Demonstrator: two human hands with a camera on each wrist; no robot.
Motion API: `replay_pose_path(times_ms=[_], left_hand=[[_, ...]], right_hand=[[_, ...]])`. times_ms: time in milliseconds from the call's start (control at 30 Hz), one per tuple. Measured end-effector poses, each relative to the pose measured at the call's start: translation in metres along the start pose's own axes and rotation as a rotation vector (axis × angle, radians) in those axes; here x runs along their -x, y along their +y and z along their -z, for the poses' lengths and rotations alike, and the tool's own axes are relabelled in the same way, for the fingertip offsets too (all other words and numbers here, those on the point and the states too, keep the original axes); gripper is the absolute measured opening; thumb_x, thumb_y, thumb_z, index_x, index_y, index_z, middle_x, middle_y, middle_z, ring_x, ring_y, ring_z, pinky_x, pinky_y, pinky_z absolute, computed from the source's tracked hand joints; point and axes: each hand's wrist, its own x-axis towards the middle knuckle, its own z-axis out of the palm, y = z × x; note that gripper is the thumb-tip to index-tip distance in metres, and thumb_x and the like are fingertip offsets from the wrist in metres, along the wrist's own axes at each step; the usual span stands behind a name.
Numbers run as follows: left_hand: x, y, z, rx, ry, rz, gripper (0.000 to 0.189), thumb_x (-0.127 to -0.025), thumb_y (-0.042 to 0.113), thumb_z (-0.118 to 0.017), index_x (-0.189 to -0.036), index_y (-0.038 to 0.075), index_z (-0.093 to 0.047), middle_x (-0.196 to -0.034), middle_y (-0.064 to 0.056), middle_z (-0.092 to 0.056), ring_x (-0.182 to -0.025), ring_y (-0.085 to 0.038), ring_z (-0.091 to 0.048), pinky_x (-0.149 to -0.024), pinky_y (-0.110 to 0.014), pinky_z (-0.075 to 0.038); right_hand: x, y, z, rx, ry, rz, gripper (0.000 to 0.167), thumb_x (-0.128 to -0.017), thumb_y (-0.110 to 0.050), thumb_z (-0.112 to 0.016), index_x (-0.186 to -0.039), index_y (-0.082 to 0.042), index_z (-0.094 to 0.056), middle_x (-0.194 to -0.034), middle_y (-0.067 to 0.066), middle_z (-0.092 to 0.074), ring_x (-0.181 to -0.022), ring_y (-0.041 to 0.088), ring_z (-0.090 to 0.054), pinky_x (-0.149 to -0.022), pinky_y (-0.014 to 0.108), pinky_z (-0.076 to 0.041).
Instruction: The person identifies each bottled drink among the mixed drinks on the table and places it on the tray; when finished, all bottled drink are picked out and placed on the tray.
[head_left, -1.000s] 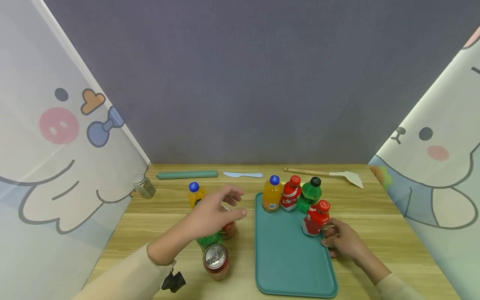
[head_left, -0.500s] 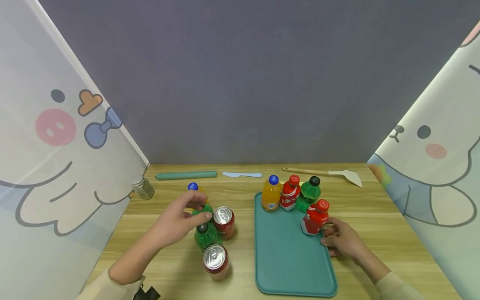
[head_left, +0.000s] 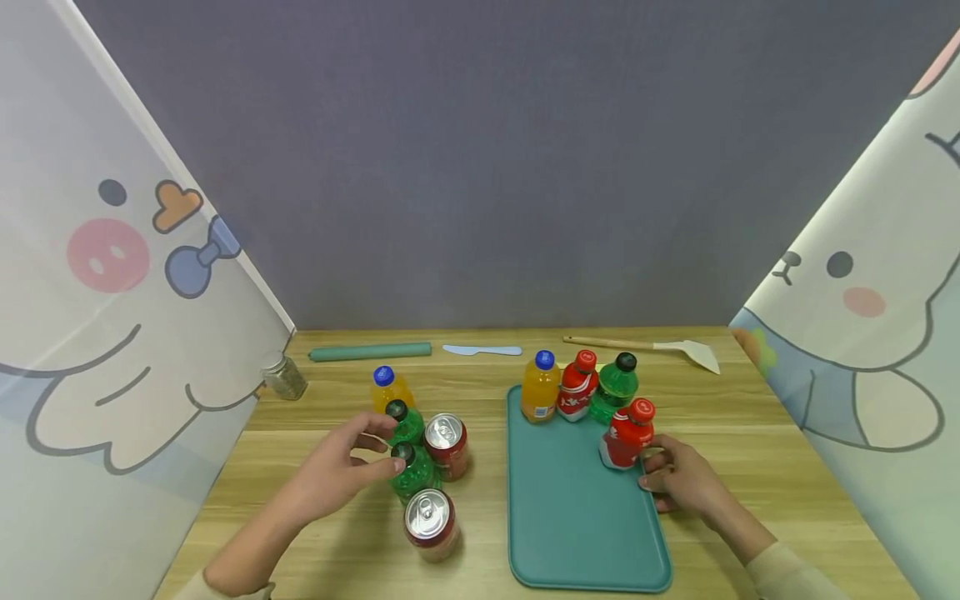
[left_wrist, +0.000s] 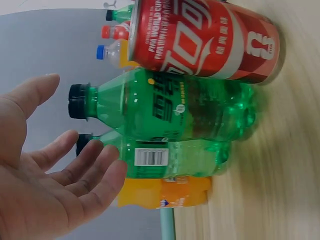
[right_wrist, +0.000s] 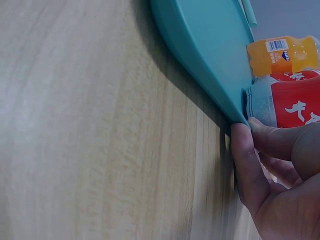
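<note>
My left hand (head_left: pixel 341 471) is beside two green soda bottles with black caps, its fingers spread and loosely bent, holding nothing. The nearer green bottle (left_wrist: pixel 165 107) stands in front of the farther green bottle (left_wrist: pixel 175 157); thumb and fingertips come close to their caps. A red soda can (head_left: pixel 447 447) stands right of them, another red can (head_left: pixel 432 525) in front. Behind is an orange soda bottle (head_left: pixel 392 388) with a blue cap. My right hand (head_left: pixel 684 477) pinches the right rim of the teal tray (head_left: pixel 577 525), beside a red-labelled bottle (head_left: pixel 628 435) standing on it.
At the tray's back stand an orange bottle (head_left: pixel 541 387), a red-labelled bottle (head_left: pixel 578 386) and a green bottle (head_left: pixel 617 385). Along the table's back edge lie a teal rod (head_left: pixel 370 352), a pale blue knife (head_left: pixel 482 350) and a spatula (head_left: pixel 645 344). A shaker (head_left: pixel 283 377) stands at left.
My left hand has moved left and down from above the cans to the left side of the green bottles, uncovering them. My right hand stays on the tray rim.
</note>
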Motion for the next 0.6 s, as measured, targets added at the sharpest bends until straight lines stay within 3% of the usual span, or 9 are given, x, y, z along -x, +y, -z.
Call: replay_pose_path(times_ms=[233,467,600], left_hand=[[0.002,-0.010,-0.005,0.016,-0.017,-0.011,0.055,-0.090,0.026,-0.081,-0.133,0.000,-0.058,-0.132,-0.015,-0.062,-0.118,-0.032,-0.063,-0.093,-0.043,-0.058],[0.003,-0.015,-0.012,0.018,-0.050,-0.002,0.056,-0.090,0.027,-0.081,-0.135,0.003,-0.059,-0.130,-0.013,-0.064,-0.117,-0.031,-0.063,-0.087,-0.038,-0.059],[0.004,-0.017,-0.015,0.021,-0.037,-0.011,0.055,-0.087,0.025,-0.083,-0.133,0.004,-0.061,-0.128,-0.012,-0.064,-0.115,-0.030,-0.062,-0.085,-0.035,-0.058]], right_hand=[[0.000,0.001,-0.002,0.000,0.009,-0.012,0.061,-0.087,0.004,-0.075,-0.141,0.002,-0.048,-0.106,0.018,-0.060,-0.075,0.024,-0.064,-0.060,0.043,-0.062],[0.001,-0.001,-0.002,0.018,0.018,-0.006,0.060,-0.087,0.005,-0.075,-0.140,0.003,-0.048,-0.104,0.018,-0.060,-0.074,0.024,-0.063,-0.059,0.043,-0.062],[0.001,-0.001,-0.001,0.017,0.016,-0.005,0.061,-0.087,0.004,-0.075,-0.141,0.003,-0.047,-0.104,0.018,-0.060,-0.074,0.024,-0.063,-0.060,0.042,-0.062]])
